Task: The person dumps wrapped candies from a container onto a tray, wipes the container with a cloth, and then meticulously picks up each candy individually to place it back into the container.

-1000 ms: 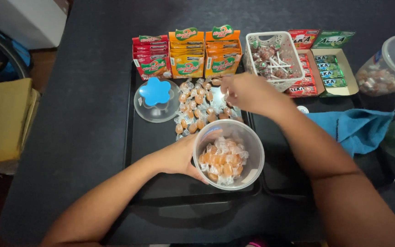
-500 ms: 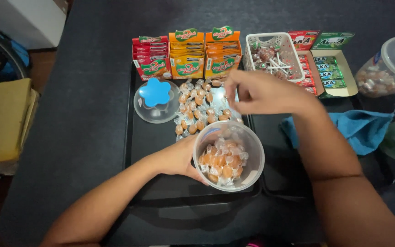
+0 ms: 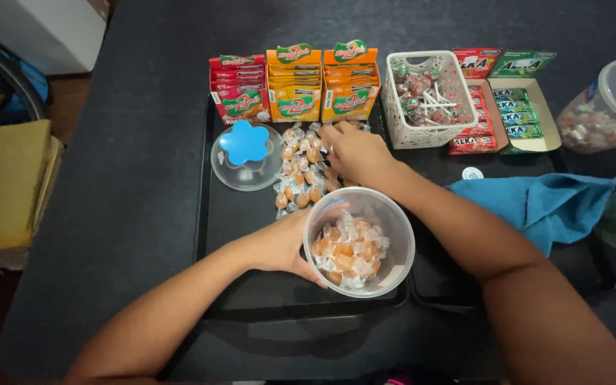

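Orange packets behind, red-green boxes — perhaps gum

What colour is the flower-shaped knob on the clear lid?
Blue, on the clear lid left of the loose candies; head view.

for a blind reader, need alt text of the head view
A person's left hand steadies a clear tub of wrapped candies on a black tray, while the right hand reaches into a loose candy pile. A clear lid lies beside the pile.
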